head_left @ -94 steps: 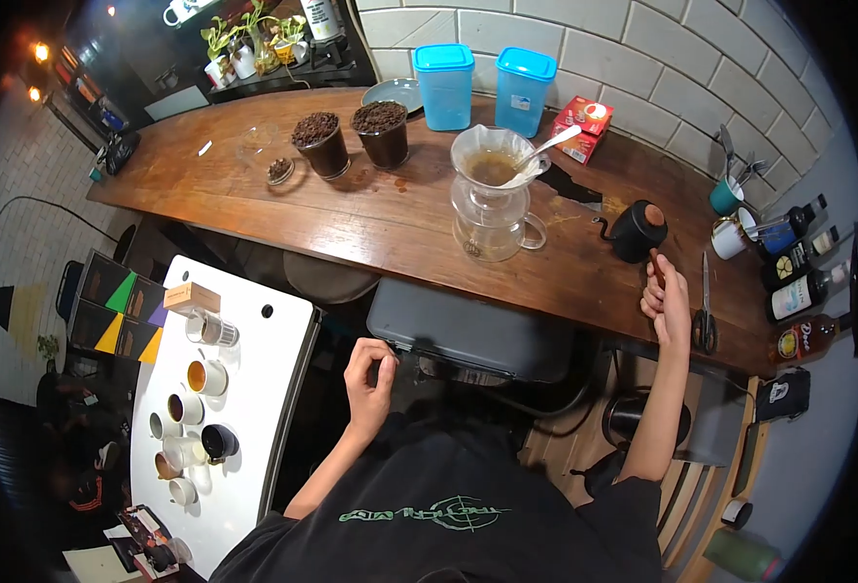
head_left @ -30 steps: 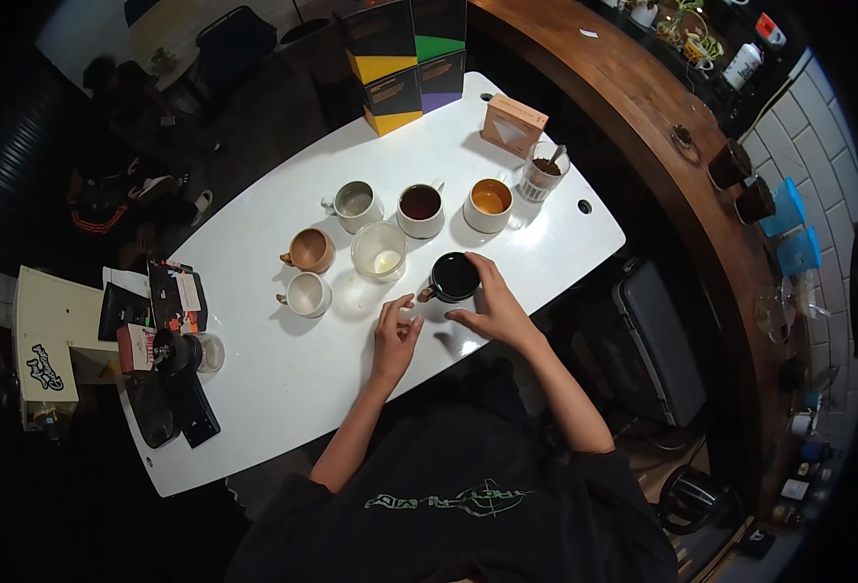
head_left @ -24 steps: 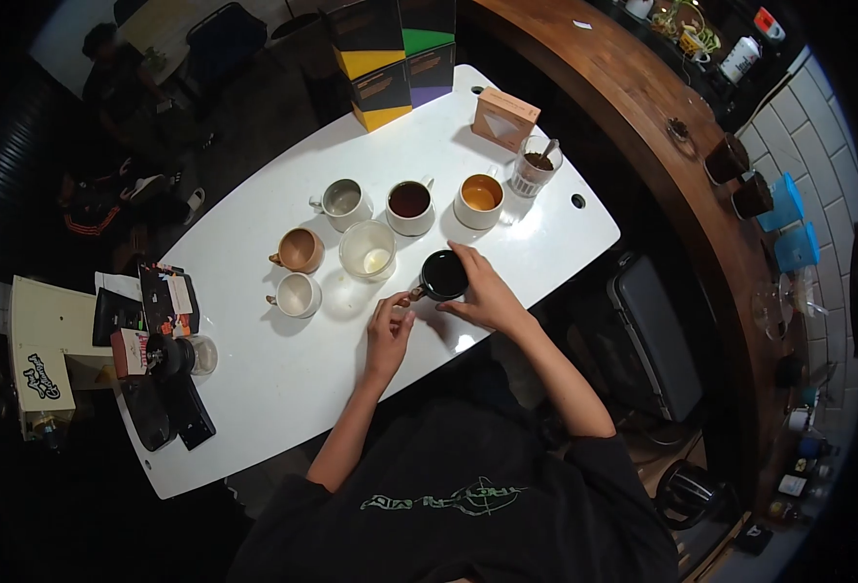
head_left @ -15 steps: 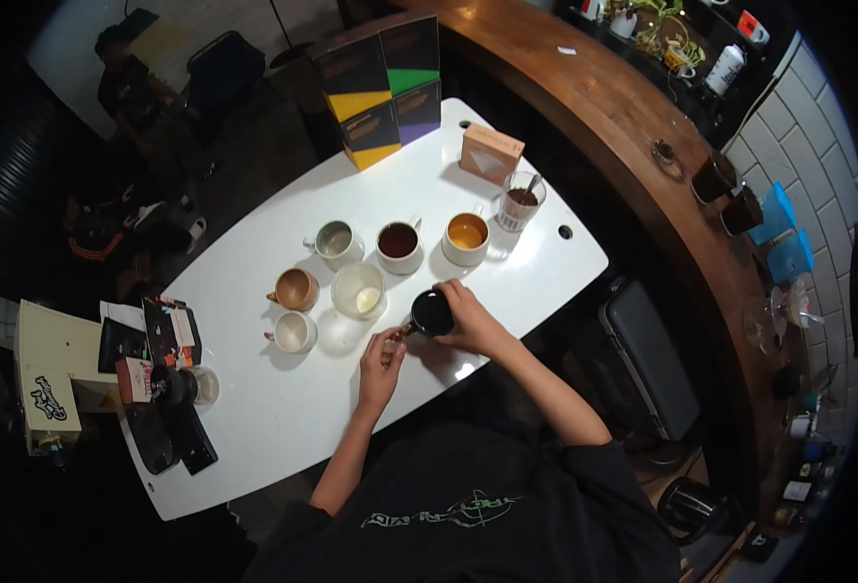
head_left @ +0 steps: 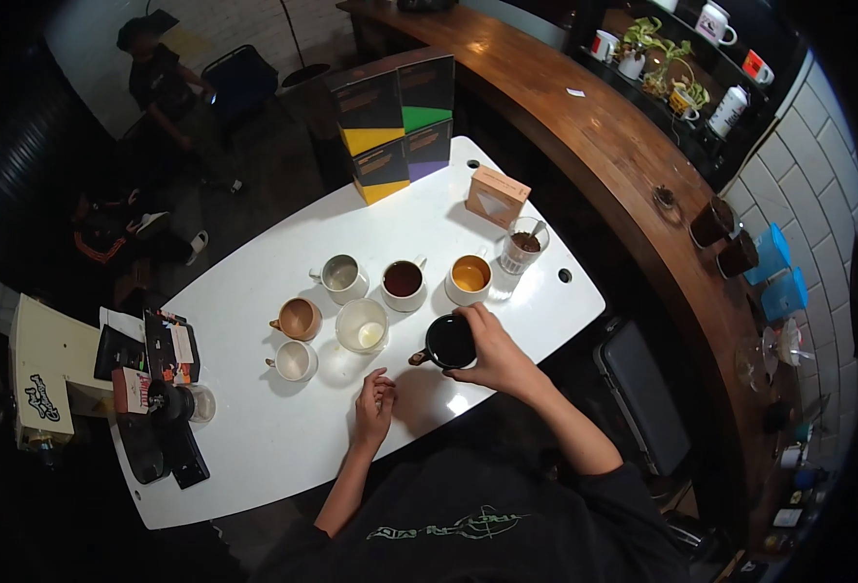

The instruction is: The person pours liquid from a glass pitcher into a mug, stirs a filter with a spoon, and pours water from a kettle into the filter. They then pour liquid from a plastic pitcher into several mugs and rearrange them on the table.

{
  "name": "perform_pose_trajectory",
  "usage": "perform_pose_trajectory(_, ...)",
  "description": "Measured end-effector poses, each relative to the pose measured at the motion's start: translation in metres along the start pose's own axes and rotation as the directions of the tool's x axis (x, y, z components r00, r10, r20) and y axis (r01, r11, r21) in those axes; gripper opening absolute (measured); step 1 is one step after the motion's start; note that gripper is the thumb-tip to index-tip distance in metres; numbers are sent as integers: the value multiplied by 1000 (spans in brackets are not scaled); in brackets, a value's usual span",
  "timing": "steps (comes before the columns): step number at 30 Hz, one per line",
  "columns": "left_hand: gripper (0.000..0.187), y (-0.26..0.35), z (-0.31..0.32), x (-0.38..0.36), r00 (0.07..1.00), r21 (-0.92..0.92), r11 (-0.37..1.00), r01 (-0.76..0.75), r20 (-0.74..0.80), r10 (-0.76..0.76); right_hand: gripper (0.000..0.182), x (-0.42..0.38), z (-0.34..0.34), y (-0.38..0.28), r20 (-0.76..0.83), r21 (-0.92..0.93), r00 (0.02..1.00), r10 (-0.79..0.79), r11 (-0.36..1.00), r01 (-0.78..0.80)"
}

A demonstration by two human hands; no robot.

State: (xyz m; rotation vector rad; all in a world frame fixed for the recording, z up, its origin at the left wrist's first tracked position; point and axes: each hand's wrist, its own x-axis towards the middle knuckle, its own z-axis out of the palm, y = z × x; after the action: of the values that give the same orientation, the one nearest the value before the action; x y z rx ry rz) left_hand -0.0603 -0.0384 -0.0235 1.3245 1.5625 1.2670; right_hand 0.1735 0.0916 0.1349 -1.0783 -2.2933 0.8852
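My right hand (head_left: 495, 358) is wrapped round the right side of a black mug (head_left: 450, 341), whose handle points left. My left hand (head_left: 374, 408) holds nothing, its fingers loosely curled and apart, below a clear glass (head_left: 362, 326) and left of the mug. Behind stand a grey-lined mug (head_left: 339, 277), a mug of dark liquid (head_left: 403, 284) and a mug of amber liquid (head_left: 470, 278). On the left are a brown mug (head_left: 298, 319) and a small white cup (head_left: 295, 360). A glass with dark grounds and a spoon (head_left: 524, 245) stands at the right.
The white table (head_left: 244, 428) holds an orange-brown box (head_left: 497, 195), dark display boxes (head_left: 395, 126) at the back, and a grinder (head_left: 168, 400) with papers at the left. A curved wooden counter (head_left: 584, 126) runs along the right. A person (head_left: 167, 92) stands beyond the table.
My left hand has let go of the black mug's handle and moved slightly down. My right hand has shifted the mug right, away from the left hand. The camera view has tilted up a little.
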Motion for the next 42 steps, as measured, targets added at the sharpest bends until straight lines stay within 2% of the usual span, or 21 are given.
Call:
perform_pose_trajectory(5, 35, 1, -3, -1, 1000, 37, 999, -26, -12, 26, 83, 21, -35, -27, -17, -13, 1000, -12, 1000, 12)
perform_pose_trajectory(7, 30, 18, -4, -1, 1000, 163, 987, 15, -19, -12, 83, 35, -44, -33, -26, -14, 999, -48, 999, 48)
perform_pose_trajectory(8, 30, 23, -4, -3, 1000, 162, 986, 21, -25, -18, 83, 42, -48, -36, -46, -21, 995, -85, 996, 84)
perform_pose_trajectory(10, 26, 30, -5, -3, 998, 319, 946, 54, -42, -43, 83, 58, -55, -40, -25, -63, 994, -102, 993, 100)
perform_pose_trajectory(14, 23, 30, -7, -4, 993, 366, 923, 118, -47, -108, 79, 100, -61, -45, -31, -16, 989, -141, 990, 141)
perform_pose_trajectory(18, 23, 29, -5, -7, 995, 340, 936, 95, -68, -76, 82, 143, -57, -43, -9, -71, 989, -150, 986, 149)
perform_pose_trajectory(20, 24, 28, -6, -1, 995, 351, 933, 79, -81, -54, 83, 166, -53, -46, -6, -37, 988, -157, 987, 157)
perform_pose_trajectory(22, 25, 26, -5, -2, 995, 440, 896, 51, -99, -8, 84, 192, -41, -38, 3, -69, 984, -176, 982, 176)
perform_pose_trajectory(24, 26, 19, -4, -3, 994, 418, 906, 69, -110, -25, 85, 221, -26, -27, 8, -103, 982, -188, 977, 188)
perform_pose_trajectory(26, 28, 15, -4, -5, 993, 394, 915, 84, -107, -45, 84, 249, -8, -16, -5, -124, 957, -289, 950, 286)
perform_pose_trajectory(29, 28, 17, -4, -3, 994, 424, 901, 88, -102, -49, 85, 283, 17, -6, 72, -121, 966, -249, 959, 256)
perform_pose_trajectory(36, 26, 22, 0, 1, 991, 313, 945, 99, -113, -66, 83, 338, 83, 38, 127, -143, 967, -220, 961, 237)
perform_pose_trajectory(38, 23, 21, 1, 2, 988, 309, 944, 117, -133, -79, 98, 349, 98, 52, 122, -160, 963, -240, 953, 258)
perform_pose_trajectory(42, 21, 21, 3, 2, 986, 272, 955, 118, -150, -79, 99, 360, 111, 67, 195, -165, 963, -187, 961, 220)
